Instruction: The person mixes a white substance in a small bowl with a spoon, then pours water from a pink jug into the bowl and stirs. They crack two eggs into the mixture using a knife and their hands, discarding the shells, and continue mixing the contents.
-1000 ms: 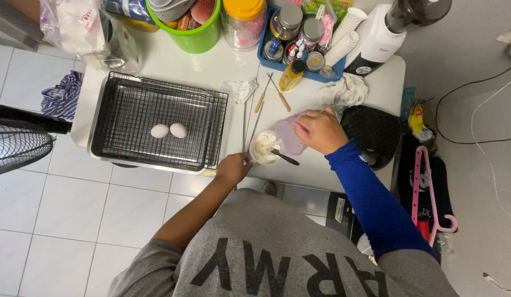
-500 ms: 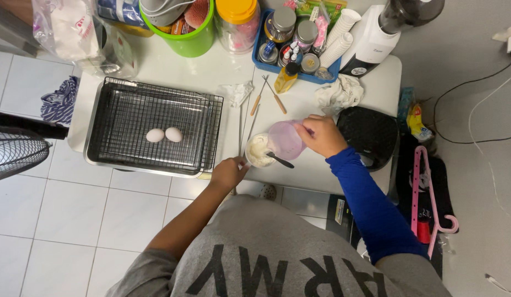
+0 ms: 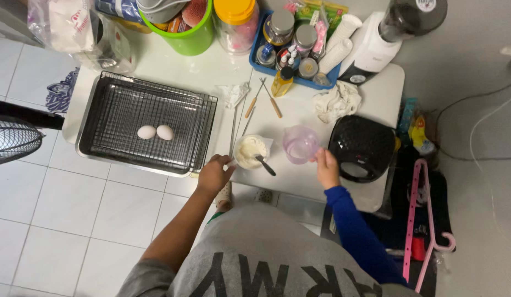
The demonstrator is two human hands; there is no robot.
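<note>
My left hand [image 3: 213, 173] rests at the table's front edge, touching the left side of a small bowl [image 3: 251, 152] of white cream with a dark spoon [image 3: 264, 164] in it. My right hand [image 3: 327, 166], in a blue sleeve, grips the handle of a translucent pink cup [image 3: 300, 144] standing upright on the table, right of the bowl. Two white eggs [image 3: 156, 132] lie side by side on a black wire rack [image 3: 145, 122] set in a metal tray at the left.
A black waffle iron [image 3: 363, 147] sits right of the cup. Behind are skewers [image 3: 264, 99], a crumpled cloth [image 3: 336, 102], a blue basket of jars [image 3: 294, 41], a green bucket [image 3: 184, 27], a blender [image 3: 387, 33]. A fan [image 3: 10, 137] stands left; a pink hanger [image 3: 423, 220] lies right.
My right hand has lowered the pink cup from a tilt over the bowl and set it upright further right. My left hand stays by the bowl.
</note>
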